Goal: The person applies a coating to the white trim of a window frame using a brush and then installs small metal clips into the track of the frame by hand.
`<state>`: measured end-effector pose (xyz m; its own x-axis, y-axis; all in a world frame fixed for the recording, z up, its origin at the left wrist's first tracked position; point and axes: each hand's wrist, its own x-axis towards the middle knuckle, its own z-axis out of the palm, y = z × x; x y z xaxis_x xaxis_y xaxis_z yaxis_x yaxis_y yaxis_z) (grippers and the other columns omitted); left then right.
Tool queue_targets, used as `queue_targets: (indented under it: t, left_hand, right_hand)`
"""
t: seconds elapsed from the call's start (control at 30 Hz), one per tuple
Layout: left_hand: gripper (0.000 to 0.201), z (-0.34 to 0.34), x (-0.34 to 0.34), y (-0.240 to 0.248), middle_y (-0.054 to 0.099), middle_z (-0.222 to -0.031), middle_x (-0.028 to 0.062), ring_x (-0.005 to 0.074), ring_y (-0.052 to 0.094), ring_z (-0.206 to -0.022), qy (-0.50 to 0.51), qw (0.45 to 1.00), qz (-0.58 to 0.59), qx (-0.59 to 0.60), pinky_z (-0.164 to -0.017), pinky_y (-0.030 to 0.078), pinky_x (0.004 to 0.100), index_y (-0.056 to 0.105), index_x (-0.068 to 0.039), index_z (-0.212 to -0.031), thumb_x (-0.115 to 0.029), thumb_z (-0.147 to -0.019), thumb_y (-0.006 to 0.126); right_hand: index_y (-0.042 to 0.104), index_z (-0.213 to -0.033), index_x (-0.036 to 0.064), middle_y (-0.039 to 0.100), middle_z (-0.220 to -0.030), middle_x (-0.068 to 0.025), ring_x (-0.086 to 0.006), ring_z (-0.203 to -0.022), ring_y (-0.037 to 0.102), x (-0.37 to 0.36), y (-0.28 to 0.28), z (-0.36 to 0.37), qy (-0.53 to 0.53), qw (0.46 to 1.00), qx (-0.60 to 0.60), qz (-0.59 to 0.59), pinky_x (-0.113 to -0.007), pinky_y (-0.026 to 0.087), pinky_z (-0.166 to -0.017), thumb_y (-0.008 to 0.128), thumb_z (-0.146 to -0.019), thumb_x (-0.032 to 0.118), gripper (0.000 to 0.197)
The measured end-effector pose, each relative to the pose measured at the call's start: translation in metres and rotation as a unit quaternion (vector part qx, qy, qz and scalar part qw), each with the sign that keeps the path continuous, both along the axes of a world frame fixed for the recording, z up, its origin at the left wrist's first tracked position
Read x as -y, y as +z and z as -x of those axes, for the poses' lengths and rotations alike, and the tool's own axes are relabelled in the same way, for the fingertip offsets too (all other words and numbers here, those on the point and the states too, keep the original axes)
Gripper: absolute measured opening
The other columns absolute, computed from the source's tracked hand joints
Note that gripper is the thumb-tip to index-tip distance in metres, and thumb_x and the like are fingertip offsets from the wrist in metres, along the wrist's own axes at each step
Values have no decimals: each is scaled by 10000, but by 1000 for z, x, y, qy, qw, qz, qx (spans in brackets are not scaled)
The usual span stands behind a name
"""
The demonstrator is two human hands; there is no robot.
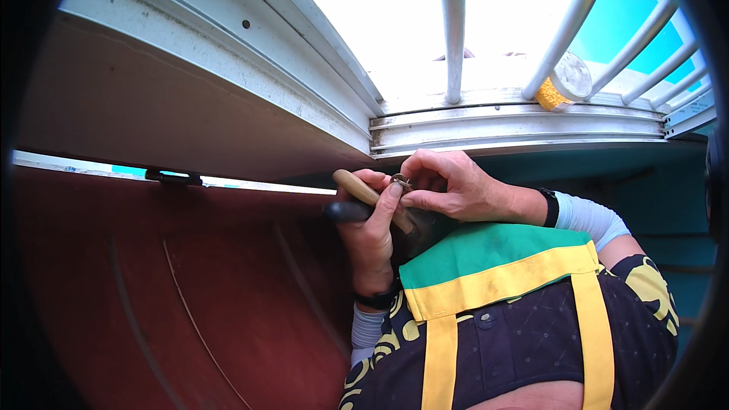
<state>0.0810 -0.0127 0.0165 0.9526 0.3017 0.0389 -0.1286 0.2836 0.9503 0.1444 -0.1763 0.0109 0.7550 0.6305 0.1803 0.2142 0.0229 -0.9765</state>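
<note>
My left hand [370,237] is closed round a tool with a light wooden handle [355,185], whose working end is hidden. A black rounded handle [345,212] also sticks out of this hand on its left side; whether both belong to one tool I cannot tell. At the left thumb tip is a small brassy metal piece [401,180], partly ring-shaped. From the right, my right hand [459,186] pinches this piece between thumb and forefinger, so both hands meet at it. A dark shape behind the hands is too shaded to make out.
Ahead is a white window frame [516,125] with upright metal bars [453,30]. A clear jar with yellow contents [558,91] lies tilted against them. A brown panel [190,114] borders the left, above a reddish surface [228,296] with a thin cord. My green-yellow apron [493,266] is close below.
</note>
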Motion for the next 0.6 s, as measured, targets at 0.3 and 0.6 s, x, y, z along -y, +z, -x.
queue_targets:
  t: [0.3,0.6]
  left_hand:
    - [220,-5,-5,-9,620,-879,39,90,575,-653,21,1000,-5,21,-627,478,220,573,-38,-1021,35,-864,710]
    - [225,-6,-21,-15,629,-845,59,100,562,-626,73,997,-10,1,-609,476,228,567,-29,-999,49,-845,712]
  right_hand:
    - [688,-913,6,677,-692,-125,-202,-610,680,0,12,-4,-95,993,56,39,-296,511,-544,720,-870,97,105]
    - [696,-769,-28,657,-700,-221,-349,-697,681,-5,48,-41,-139,953,139,231,-430,535,-685,669,-824,125,165]
